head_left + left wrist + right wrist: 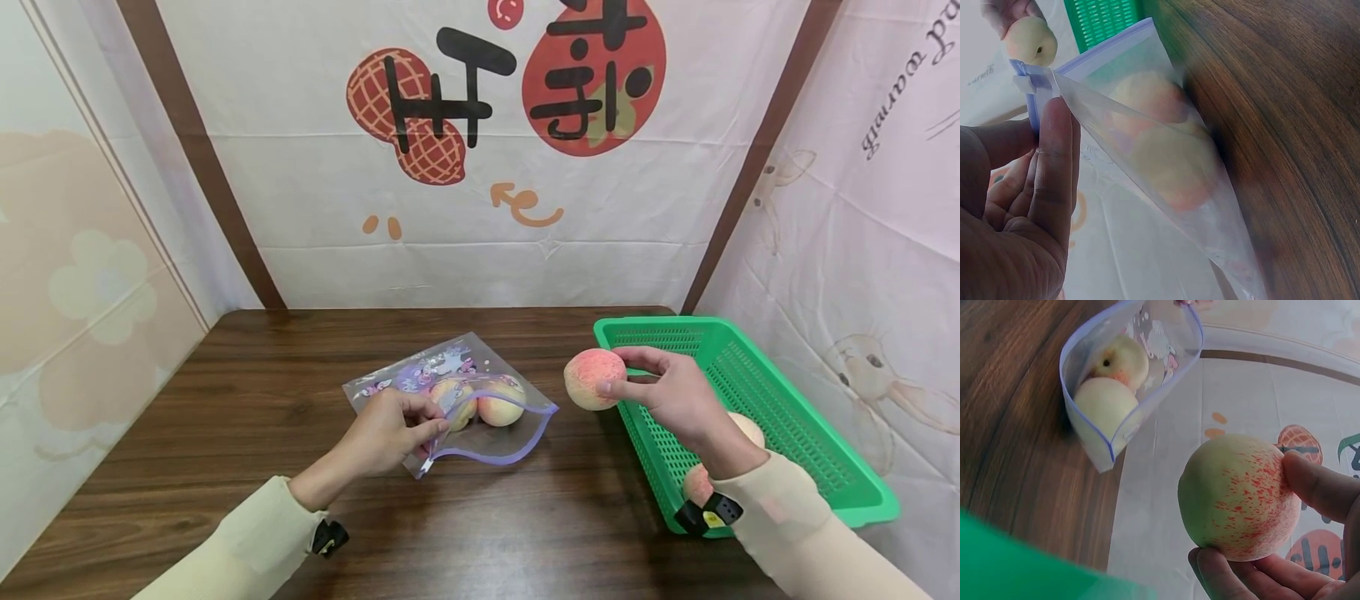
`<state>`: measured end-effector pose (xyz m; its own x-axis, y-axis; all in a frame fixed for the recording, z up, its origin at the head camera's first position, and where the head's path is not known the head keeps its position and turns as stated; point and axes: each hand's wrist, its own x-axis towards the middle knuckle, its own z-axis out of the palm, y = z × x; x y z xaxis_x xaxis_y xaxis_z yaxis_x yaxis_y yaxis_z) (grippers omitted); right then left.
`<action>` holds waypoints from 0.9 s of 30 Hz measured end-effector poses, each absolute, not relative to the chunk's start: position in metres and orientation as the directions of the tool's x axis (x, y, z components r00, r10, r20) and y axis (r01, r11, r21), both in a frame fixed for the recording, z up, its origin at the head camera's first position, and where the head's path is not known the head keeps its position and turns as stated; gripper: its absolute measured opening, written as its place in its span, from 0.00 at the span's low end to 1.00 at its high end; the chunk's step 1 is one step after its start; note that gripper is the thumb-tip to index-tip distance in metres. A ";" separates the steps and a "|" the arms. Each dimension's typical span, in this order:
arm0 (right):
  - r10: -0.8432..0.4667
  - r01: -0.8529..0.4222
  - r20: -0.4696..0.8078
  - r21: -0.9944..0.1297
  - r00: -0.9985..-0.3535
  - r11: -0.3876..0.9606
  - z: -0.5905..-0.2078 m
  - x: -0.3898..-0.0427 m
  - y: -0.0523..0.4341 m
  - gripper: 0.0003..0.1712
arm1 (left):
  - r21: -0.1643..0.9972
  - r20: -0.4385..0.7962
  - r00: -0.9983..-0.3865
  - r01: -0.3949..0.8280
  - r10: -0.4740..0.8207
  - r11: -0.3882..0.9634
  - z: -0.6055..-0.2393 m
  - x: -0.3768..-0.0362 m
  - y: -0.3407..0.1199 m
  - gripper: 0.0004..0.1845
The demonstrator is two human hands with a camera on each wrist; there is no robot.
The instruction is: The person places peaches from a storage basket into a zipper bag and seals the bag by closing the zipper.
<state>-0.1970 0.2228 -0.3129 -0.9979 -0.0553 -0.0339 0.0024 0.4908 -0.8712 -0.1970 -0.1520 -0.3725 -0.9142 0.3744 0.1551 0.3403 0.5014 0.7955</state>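
Observation:
My left hand pinches the purple-edged rim of a clear, printed zip bag near its slider. The bag's mouth gapes toward me, and two peaches lie inside it, side by side. In my right hand is another peach, pale yellow with a red blush, gripped between thumb and fingers. It is held in the air between the bag and the green basket, over the basket's left rim. The right wrist view shows this peach close up, with the open bag beyond.
More peaches sit in the green basket at the right, partly hidden under my right forearm. Dark wood table lies under everything. White printed cloth hangs at the back and sides. A black strap device is on each wrist.

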 end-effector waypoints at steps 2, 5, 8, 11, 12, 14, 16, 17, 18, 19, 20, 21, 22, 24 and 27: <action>-0.060 -0.001 -0.031 -0.875 -0.998 0.484 -0.313 -0.196 0.219 0.44 | 0.794 0.155 -0.915 0.340 0.373 0.504 -0.372 -0.197 -0.152 0.10; -0.068 -0.012 -0.023 -0.881 -0.997 0.474 -0.316 -0.194 0.214 0.42 | 0.793 0.152 -0.916 0.338 0.372 0.507 -0.372 -0.197 -0.152 0.10; -0.074 -0.017 -0.019 -0.888 -0.997 0.459 -0.318 -0.193 0.208 0.40 | 0.793 0.152 -0.915 0.338 0.373 0.507 -0.372 -0.196 -0.152 0.10; -0.078 -0.024 -0.012 -0.892 -0.997 0.451 -0.321 -0.192 0.202 0.37 | 0.795 0.154 -0.915 0.339 0.373 0.504 -0.372 -0.196 -0.152 0.10; -0.078 -0.028 -0.008 -0.892 -0.997 0.451 -0.321 -0.191 0.201 0.37 | 0.795 0.155 -0.914 0.340 0.374 0.502 -0.372 -0.196 -0.152 0.10; -0.080 -0.031 -0.005 -0.894 -0.997 0.448 -0.323 -0.190 0.198 0.36 | 0.796 0.155 -0.914 0.340 0.375 0.500 -0.372 -0.197 -0.152 0.10; -0.082 -0.034 -0.002 -0.896 -0.997 0.442 -0.324 -0.189 0.194 0.36 | 0.796 0.156 -0.913 0.342 0.376 0.499 -0.372 -0.197 -0.152 0.10; -0.084 -0.036 -0.002 -0.896 -0.996 0.442 -0.325 -0.189 0.193 0.36 | 0.796 0.157 -0.913 0.343 0.377 0.499 -0.373 -0.197 -0.152 0.10; -0.086 -0.036 -0.002 -0.897 -0.996 0.440 -0.326 -0.188 0.191 0.36 | 0.796 0.157 -0.912 0.344 0.378 0.498 -0.373 -0.197 -0.152 0.10; -0.090 -0.037 -0.003 -0.898 -0.996 0.439 -0.326 -0.187 0.189 0.36 | 0.795 0.158 -0.912 0.344 0.378 0.499 -0.373 -0.197 -0.152 0.10; -0.093 -0.038 -0.003 -0.899 -0.996 0.436 -0.326 -0.187 0.187 0.36 | 0.794 0.159 -0.912 0.345 0.378 0.500 -0.372 -0.197 -0.152 0.10; -0.094 -0.038 -0.004 -0.898 -0.996 0.438 -0.327 -0.187 0.185 0.36 | 0.793 0.160 -0.912 0.346 0.377 0.501 -0.372 -0.197 -0.152 0.10; -0.096 -0.037 -0.005 -0.899 -0.995 0.436 -0.327 -0.186 0.183 0.35 | 0.792 0.161 -0.912 0.347 0.377 0.502 -0.372 -0.197 -0.152 0.10; -0.101 -0.038 -0.007 -0.902 -0.995 0.431 -0.327 -0.186 0.180 0.34 | 0.792 0.161 -0.912 0.347 0.377 0.503 -0.371 -0.197 -0.152 0.10; -0.106 -0.038 -0.006 -0.908 -0.994 0.417 -0.328 -0.185 0.175 0.33 | 0.792 0.159 -0.912 0.346 0.377 0.502 -0.370 -0.196 -0.152 0.10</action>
